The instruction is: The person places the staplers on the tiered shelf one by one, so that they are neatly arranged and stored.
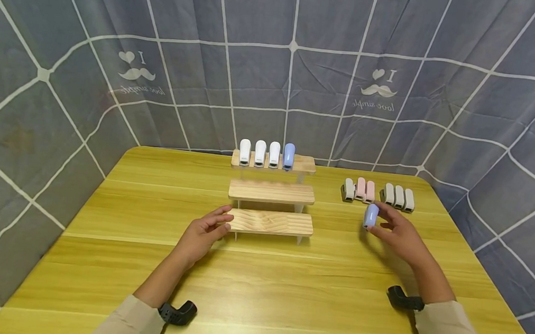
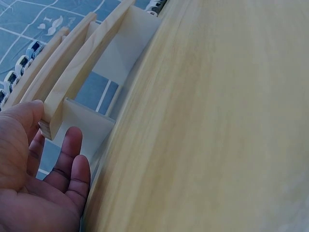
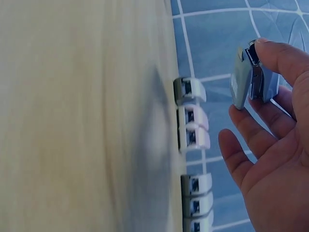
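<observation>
My right hand (image 1: 402, 236) pinches a small blue stapler (image 1: 371, 216) between thumb and fingers, above the right part of the table. In the right wrist view the stapler (image 3: 253, 77) shows its metal mouth, held near the fingertips. My left hand (image 1: 201, 235) grips the left end of the lowest step of a three-step wooden stand (image 1: 269, 222); thumb and fingers lie about the board's end in the left wrist view. On the top step stand three white staplers (image 1: 260, 153) and one blue stapler (image 1: 288, 156) in a row.
Behind the right hand, grey staplers (image 1: 398, 197), two pink staplers (image 1: 361, 188) and another grey stapler (image 1: 349, 190) sit on the wooden table (image 1: 256, 298). A grey checked curtain (image 1: 322, 87) surrounds its back and sides. Clear supports (image 2: 89, 125) carry the steps.
</observation>
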